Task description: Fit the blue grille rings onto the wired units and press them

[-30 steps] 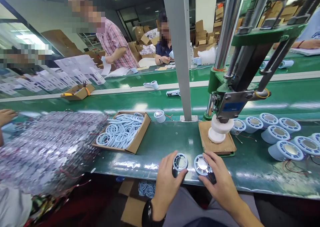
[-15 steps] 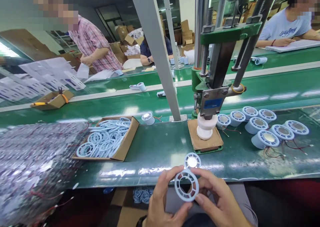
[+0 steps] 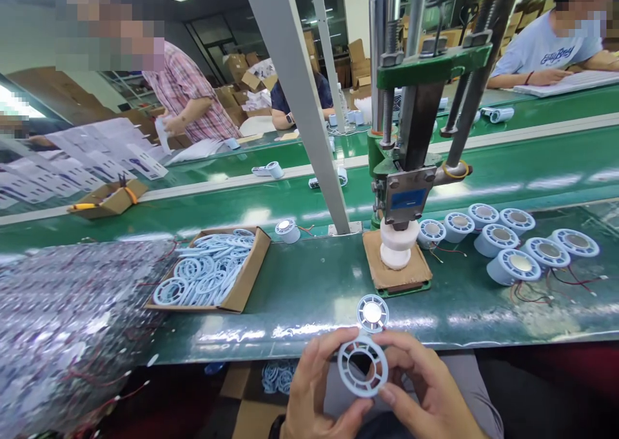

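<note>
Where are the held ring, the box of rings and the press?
ring (image 3: 344, 373): head view, left rim.
box of rings (image 3: 254, 268): head view, right cardboard wall.
press (image 3: 405, 197): head view, blue label on its head.

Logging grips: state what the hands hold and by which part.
Both hands, left hand and right hand, hold one pale blue ring by its outer rim, fingertips on opposite sides.
</note>
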Motion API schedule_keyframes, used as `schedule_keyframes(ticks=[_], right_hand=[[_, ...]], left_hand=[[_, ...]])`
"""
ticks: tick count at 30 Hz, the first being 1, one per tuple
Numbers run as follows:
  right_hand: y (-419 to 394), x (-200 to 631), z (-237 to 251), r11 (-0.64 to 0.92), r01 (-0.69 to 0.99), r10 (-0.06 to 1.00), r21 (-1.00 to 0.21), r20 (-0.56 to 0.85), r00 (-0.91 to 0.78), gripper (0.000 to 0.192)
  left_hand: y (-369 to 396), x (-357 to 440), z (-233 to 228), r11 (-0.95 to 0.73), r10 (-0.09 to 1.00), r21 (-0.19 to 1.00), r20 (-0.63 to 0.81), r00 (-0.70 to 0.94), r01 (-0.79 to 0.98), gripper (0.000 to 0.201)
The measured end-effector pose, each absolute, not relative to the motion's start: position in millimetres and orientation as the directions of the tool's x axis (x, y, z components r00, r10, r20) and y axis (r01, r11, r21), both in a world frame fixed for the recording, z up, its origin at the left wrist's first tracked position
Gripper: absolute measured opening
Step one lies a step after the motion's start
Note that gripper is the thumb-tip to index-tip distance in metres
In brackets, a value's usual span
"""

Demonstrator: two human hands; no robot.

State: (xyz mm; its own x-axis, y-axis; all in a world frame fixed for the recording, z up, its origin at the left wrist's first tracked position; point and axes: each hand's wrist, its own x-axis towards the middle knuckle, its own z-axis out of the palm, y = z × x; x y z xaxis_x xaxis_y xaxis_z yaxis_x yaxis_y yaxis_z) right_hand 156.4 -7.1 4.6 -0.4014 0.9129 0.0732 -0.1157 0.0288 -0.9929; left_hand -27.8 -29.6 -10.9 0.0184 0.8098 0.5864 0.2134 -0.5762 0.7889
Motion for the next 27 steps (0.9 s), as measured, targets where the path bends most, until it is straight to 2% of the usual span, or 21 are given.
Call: schedule_keyframes(ticks=[4, 10, 14, 17, 21, 27], right_hand=[[-9, 156, 5, 0.019, -0.13, 0.908, -0.991, 0.071, -0.412, 0.037], [-9, 156, 5, 0.013, -0.196, 0.901, -0.981, 0.096, -0.423, 0.036], [-8, 154, 3, -0.181, -0.34, 0.908, -0.923, -0.024, -0.418, 0.025], [-7, 149, 0, -0.321, -0.437, 0.889, -0.84, -0.108, -0.446, 0.029], [-8, 143, 0, -0.345, -0.509, 0.893, -0.789, -0.107, -0.438, 0.033], [-8, 140, 2, -0.348, -0.52, 0.89, -0.78, -0.1, -0.445, 0.035]], left_hand=[[-31, -31, -11, -0.531, 0.842, 0.79, 0.534, 0.082, 0.306, 0.084], [-31, -26, -15, -0.552, 0.823, 0.799, 0.569, -0.001, 0.239, 0.078], [-31, -24, -14, -0.564, 0.812, 0.774, 0.583, 0.024, 0.287, 0.083], [-32, -22, -11, -0.565, 0.802, 0.758, 0.597, 0.001, 0.324, 0.088], [-31, -18, -6, -0.582, 0.784, 0.736, 0.621, -0.004, 0.345, 0.084], [-28, -18, 1, -0.586, 0.776, 0.703, 0.63, 0.03, 0.403, 0.076]])
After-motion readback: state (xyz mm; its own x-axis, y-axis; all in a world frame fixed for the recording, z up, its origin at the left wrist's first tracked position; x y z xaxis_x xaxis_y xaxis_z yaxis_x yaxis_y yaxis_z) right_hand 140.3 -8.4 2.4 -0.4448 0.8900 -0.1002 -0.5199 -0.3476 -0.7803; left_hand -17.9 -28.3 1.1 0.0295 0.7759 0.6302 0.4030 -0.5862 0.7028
